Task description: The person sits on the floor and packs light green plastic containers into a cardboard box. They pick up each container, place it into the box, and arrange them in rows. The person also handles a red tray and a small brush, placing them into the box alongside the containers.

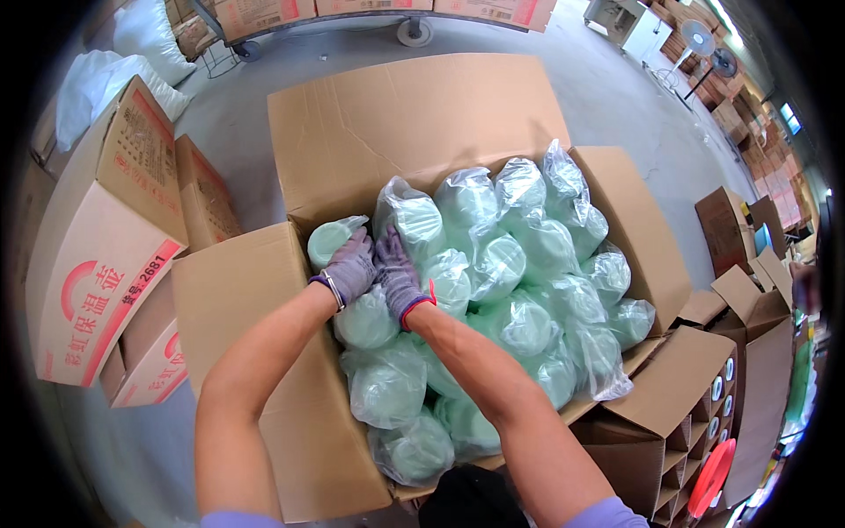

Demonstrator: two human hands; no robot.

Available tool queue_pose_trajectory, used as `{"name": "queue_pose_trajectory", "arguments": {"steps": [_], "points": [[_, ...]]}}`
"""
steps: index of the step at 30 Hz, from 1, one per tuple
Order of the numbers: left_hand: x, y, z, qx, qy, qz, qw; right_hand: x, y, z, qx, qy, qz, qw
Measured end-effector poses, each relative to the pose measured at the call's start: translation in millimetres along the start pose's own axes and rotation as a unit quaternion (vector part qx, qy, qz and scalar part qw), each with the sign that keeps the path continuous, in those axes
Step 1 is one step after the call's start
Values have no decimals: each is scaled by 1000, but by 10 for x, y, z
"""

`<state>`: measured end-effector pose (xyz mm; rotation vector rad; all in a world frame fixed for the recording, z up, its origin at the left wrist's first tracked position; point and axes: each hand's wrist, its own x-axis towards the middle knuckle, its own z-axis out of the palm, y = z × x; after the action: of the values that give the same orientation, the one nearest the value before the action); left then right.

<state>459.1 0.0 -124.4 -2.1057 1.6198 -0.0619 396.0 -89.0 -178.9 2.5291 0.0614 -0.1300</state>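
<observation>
A large open cardboard box (233, 304) is filled with pale green round containers in clear plastic bags, several of them lying close together. My left hand (349, 264), in a purple-grey knitted glove, is closed around the right side of a pale green container (327, 244) at the box's far left corner. Its flat round end shows outside the plastic. My right hand (400, 271), gloved alike, lies beside the left with its fingers stretched out against a bagged container (415, 220). Below the hands sits another bagged container (368, 319).
Printed cartons (114, 238) stand at left, with white sacks (145, 44) behind them. A wheeled cart (352, 13) carries boxes at the far side. At right are an open divided carton (647, 400), a red round object (713, 478) and fans (698, 38).
</observation>
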Motion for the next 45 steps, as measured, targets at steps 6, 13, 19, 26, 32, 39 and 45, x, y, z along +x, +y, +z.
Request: {"name": "queue_pose_trajectory", "arguments": {"steps": [6,13,19,26,32,39,45], "points": [[59,-7,397,-55,87,-27,994,-133,320,-416,118,-33,-92,988],[436,258,430,-82,-109,-158,978,-944,1056,-729,322,124,-128,930],[225,42,136,-155,-115,-76,978,-2044,1446,-522,378,146,-64,912],[-116,-65,-816,21,-1,-7,1000,-2554,1824,-128,384,61,-10,921],[-10,12,-371,27,-50,1,998,-2133,1820,-93,437,76,-5,896],[329,202,-661,-289,-7,-205,935,-1707,1909,43,248,47,28,967],[511,243,311,-546,-97,-350,755,-1134,2452,368,517,-119,144,835]]}}
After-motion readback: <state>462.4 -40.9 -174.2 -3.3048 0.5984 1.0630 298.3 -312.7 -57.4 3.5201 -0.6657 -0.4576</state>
